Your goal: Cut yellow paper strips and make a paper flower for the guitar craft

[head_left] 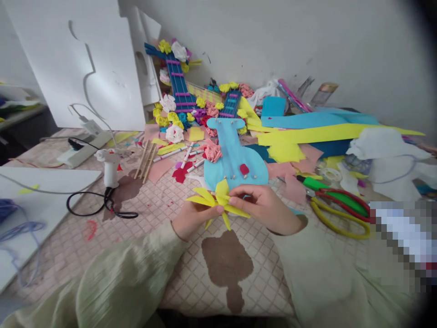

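Observation:
Between my two hands is a yellow paper flower (pixel 204 197) with several pointed petals spread outward. My left hand (pixel 194 219) grips it from the left, thumb lying over its middle. On the other side my right hand (pixel 264 207) pinches a petal near the centre with thumb and fingertips. Just beyond the flower lies a light blue guitar-shaped board (pixel 235 155) with strings and small pegs. A pink crepe-paper flower (pixel 213 153) sits at its left edge, and a dark red paper piece (pixel 244 170) is on its body.
A white glue gun (pixel 111 168) stands at left beside a power strip (pixel 85 146). Scissors with red and yellow handles (pixel 341 223) lie at right. Several markers (pixel 187 156), yellow paper strips (pixel 307 135) and decorated paper guitars (pixel 179 86) crowd the back; a white foam board (pixel 78 59) leans there.

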Demonstrator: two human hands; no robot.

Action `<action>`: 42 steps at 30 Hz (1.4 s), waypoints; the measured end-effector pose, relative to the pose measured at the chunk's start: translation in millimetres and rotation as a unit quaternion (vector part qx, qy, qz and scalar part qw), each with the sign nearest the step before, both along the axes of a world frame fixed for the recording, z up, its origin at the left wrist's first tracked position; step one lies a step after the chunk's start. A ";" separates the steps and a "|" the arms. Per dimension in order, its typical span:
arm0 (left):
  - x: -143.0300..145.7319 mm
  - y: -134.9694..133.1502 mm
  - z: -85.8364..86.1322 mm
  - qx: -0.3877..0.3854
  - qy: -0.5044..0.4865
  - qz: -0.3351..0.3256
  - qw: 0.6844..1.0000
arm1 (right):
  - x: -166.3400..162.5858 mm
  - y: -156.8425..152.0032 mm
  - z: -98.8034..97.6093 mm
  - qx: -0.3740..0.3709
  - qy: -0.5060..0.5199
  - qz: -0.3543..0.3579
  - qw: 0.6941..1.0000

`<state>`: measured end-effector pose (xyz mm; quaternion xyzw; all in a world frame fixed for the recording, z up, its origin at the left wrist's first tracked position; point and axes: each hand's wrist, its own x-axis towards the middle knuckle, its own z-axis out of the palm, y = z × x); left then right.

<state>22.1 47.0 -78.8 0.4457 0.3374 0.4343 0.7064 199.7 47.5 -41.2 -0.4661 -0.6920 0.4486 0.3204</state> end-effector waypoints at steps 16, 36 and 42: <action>-3.2 -3.1 3.1 0.057 0.033 0.054 0.996 | -9.0 -4.3 -5.8 0.061 -0.015 -0.043 0.997; -4.6 -2.4 3.2 0.034 0.043 0.082 0.995 | -18.3 -9.4 -14.4 0.127 -0.044 -0.093 0.986; -5.5 -1.9 -0.9 0.059 0.061 0.080 0.993 | -21.0 -10.5 -15.2 0.144 -0.026 -0.106 0.984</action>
